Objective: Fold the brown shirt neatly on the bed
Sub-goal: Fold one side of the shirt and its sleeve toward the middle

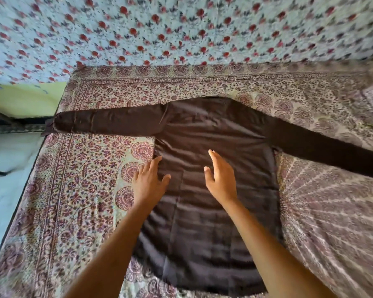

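Head view: brown shirt (213,168) lies flat on the bed (80,190), both sleeves spread out, one sleeve running far left of the left hand (148,181). Left hand w/ fingers spread, palm down on the shirt's left side edge, gripping nothing. Right hand (221,177) open, fingers together, over the shirt's middle; can't tell if touching.

The brown shirt (213,147) lies flat on the bed cover (84,190), sleeves spread to both sides. Open cover surrounds it. A patterned wall hanging (181,29) bounds the far side.
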The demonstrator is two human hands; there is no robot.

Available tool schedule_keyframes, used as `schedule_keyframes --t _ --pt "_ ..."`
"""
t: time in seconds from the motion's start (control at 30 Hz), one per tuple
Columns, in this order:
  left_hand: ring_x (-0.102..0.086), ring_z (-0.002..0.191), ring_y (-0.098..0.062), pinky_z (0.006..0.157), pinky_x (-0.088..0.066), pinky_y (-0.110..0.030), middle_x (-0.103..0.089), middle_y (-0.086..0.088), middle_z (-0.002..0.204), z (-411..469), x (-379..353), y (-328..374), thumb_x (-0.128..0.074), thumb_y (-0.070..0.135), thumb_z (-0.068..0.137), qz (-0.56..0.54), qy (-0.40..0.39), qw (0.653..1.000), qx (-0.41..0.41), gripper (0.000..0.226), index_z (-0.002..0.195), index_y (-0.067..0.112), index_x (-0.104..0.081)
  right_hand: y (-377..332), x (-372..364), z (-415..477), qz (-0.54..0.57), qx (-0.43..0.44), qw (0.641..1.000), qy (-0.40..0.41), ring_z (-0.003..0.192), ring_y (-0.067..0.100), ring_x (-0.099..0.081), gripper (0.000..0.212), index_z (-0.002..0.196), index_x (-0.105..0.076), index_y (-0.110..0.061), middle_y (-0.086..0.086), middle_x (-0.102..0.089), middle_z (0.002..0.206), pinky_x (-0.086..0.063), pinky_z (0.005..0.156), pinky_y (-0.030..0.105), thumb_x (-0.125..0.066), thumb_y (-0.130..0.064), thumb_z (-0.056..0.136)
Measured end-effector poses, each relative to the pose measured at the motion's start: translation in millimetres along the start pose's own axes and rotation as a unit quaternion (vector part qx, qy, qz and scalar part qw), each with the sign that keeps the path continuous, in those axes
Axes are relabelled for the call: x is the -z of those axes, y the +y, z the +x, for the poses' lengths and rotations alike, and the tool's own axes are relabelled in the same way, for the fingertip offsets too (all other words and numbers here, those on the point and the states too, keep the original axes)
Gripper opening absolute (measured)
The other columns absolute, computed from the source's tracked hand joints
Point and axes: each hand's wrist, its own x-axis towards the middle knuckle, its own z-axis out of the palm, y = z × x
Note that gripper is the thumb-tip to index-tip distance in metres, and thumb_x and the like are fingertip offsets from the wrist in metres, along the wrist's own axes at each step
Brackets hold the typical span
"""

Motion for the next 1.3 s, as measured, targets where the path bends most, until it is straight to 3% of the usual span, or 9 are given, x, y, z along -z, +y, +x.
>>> schedule_keyframes --t 0.2,0.5,0.7,0.77,0.87,0.93,1.1,1.23,1.3 --pt "-0.043 0.125 -0.025 0.105 -0.028 -0.043 -0.05 0.0 0.136 -8 -15 -12 -0.06 0.036 0.085 0.006 0.009 0.999 0.038 0.058 0.137 0.023 -0.036 16 -11 14 0.009 0.015 1.0 -0.026 0.12 0.029 -0.053 0.051 0.131 -0.047 -0.004 0.015 -0.055 0.131 -0.043 0.099 0.04 -0.047 -0.024 0.084" --pt "-0.057 0.11 -0.032 0.09 -0.047 -0.041 -0.061 -0.009 0.122 -10 -67 -97 -0.058 0.033 0.086 -0.001 -0.117 0.972 0.206 0.048 0.13 0.02 -0.044 34 -84 49 -0.015 0.047 0.995 -0.083 0.116 0.034 -0.055 0.05 0.126 -0.052 -0.003 0.018 -0.057 0.128 -0.042 0.097 0.043 -0.047 -0.022 0.08" --pt "-0.054 0.111 -0.037 0.089 -0.047 -0.046 -0.05 -0.019 0.129 -4 -101 -135 -0.058 0.036 0.087 -0.019 -0.096 0.966 0.24 0.049 0.129 0.015 -0.044 30 -147 87 -0.055 0.074 0.987 -0.133 0.117 0.035 -0.052 0.051 0.125 -0.052 -0.001 0.018 -0.055 0.128 -0.04 0.097 0.042 -0.044 -0.023 0.08" --pt "-0.052 0.113 -0.037 0.09 -0.047 -0.046 -0.044 -0.019 0.133 2 -108 -141 -0.06 0.041 0.085 -0.014 -0.096 0.966 0.238 0.059 0.134 0.016 -0.039 27 -165 99 -0.076 0.065 0.984 -0.15 0.12 0.034 -0.048 0.047 0.13 -0.047 -0.004 0.016 -0.052 0.132 -0.037 0.099 0.042 -0.048 -0.021 0.085" --pt "-0.061 0.096 -0.03 0.077 -0.05 -0.038 -0.063 -0.009 0.101 12 -113 -147 -0.067 0.038 0.08 -0.056 -0.122 0.961 0.24 0.056 0.126 0.02 -0.041 18 -193 120 -0.119 0.029 0.976 -0.181 0.124 0.032 -0.043 0.048 0.134 -0.04 -0.008 0.012 -0.046 0.136 -0.034 0.099 0.041 -0.049 -0.022 0.089" --pt "-0.062 0.086 -0.027 0.07 -0.049 -0.034 -0.064 -0.004 0.087 18 -113 -147 -0.068 0.034 0.079 -0.069 -0.15 0.96 0.224 0.044 0.117 0.022 -0.048 12 -210 134 -0.132 0.013 0.973 -0.188 0.123 0.034 -0.042 0.049 0.134 -0.039 -0.008 0.013 -0.044 0.136 -0.034 0.098 0.043 -0.05 -0.024 0.089" --pt "-0.062 0.092 -0.027 0.077 -0.048 -0.032 -0.068 -0.01 0.098 45 -107 -153 -0.066 0.03 0.082 -0.084 -0.269 0.951 0.128 0.038 0.114 0.012 -0.059 -5 -248 181 -0.125 -0.026 0.976 -0.176 0.123 0.034 -0.042 0.06 0.135 -0.035 -0.009 0.015 -0.044 0.135 -0.038 0.096 0.044 -0.056 -0.037 0.086" --pt "-0.062 0.099 -0.023 0.077 -0.044 -0.024 -0.067 -0.01 0.106 57 -106 -164 -0.072 0.021 0.078 -0.107 -0.354 0.922 0.112 0.039 0.114 0.009 -0.061 -26 -272 208 -0.191 -0.037 0.967 -0.164 0.12 0.031 -0.045 0.079 0.134 -0.03 -0.01 0.012 -0.047 0.131 -0.041 0.089 0.043 -0.066 -0.049 0.076" --pt "-0.062 0.102 -0.022 0.083 -0.047 -0.025 -0.066 -0.009 0.109 62 -107 -168 -0.073 0.017 0.077 -0.117 -0.377 0.911 0.116 0.04 0.114 0.01 -0.061 -36 -283 217 -0.199 -0.039 0.967 -0.151 0.118 0.03 -0.046 0.076 0.132 -0.033 -0.011 0.011 -0.046 0.129 -0.042 0.087 0.043 -0.068 -0.047 0.074"
